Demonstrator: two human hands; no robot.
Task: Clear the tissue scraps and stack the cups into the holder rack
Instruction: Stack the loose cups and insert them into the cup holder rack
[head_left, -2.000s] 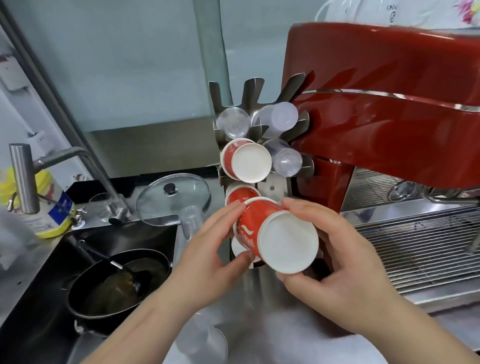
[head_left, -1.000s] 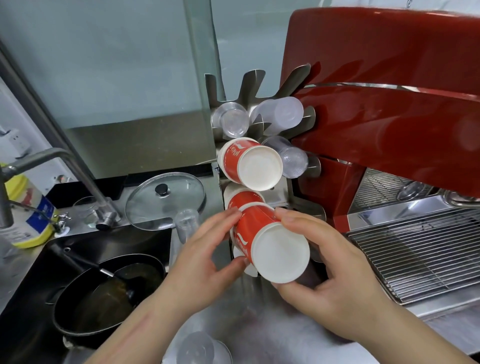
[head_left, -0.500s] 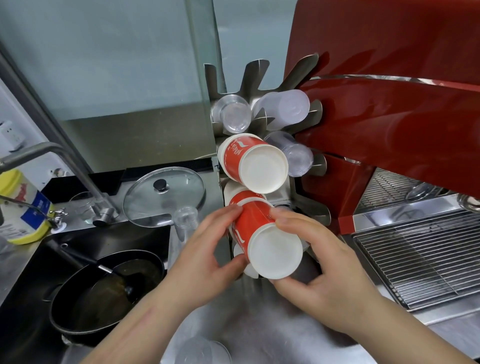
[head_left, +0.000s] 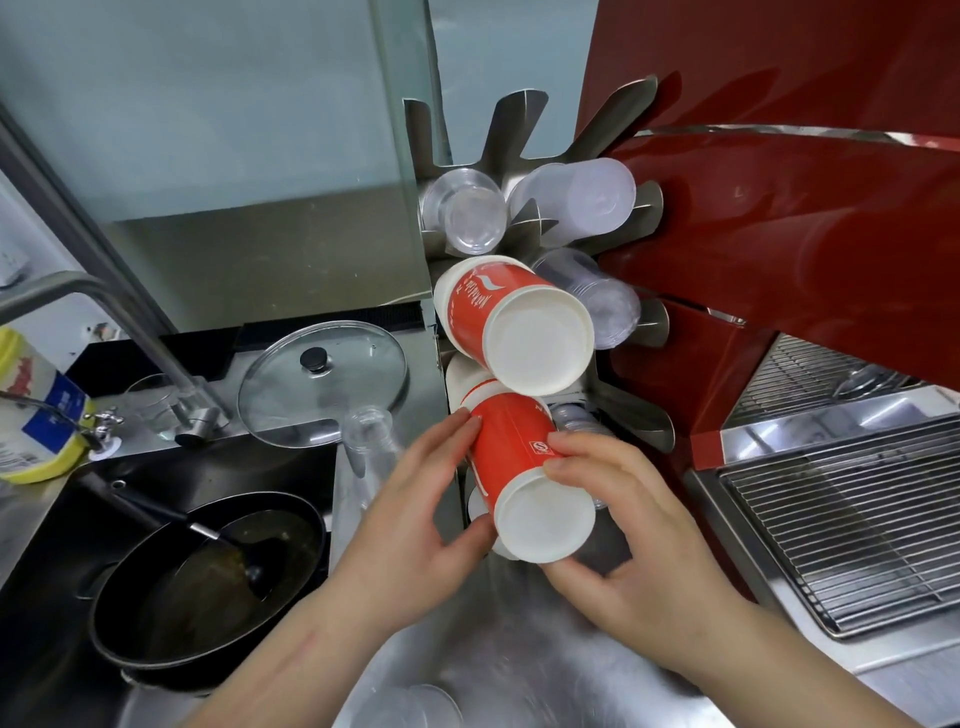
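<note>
A steel holder rack (head_left: 511, 124) stands upright against the red machine. Its upper slots carry clear plastic cups (head_left: 467, 210), and a stack of red paper cups (head_left: 511, 327) pokes out of a middle slot, base toward me. Below it, a second red paper cup stack (head_left: 519, 467) sits in a lower slot. My left hand (head_left: 415, 525) grips that stack from the left and my right hand (head_left: 618, 525) from the right and underneath. No tissue scraps are visible.
A red espresso machine (head_left: 805, 234) with its wire drip grate (head_left: 852, 519) fills the right. At left, a sink holds a black pan with a ladle (head_left: 208, 577), behind it a glass lid (head_left: 322, 384) and a tap (head_left: 130, 332). Clear cups (head_left: 371, 441) stand near my left hand.
The red cup stack in my hands has slid further up into the rack's lower slot, closer under the upper red stack. Both hands kept their grip; the view moved closer.
</note>
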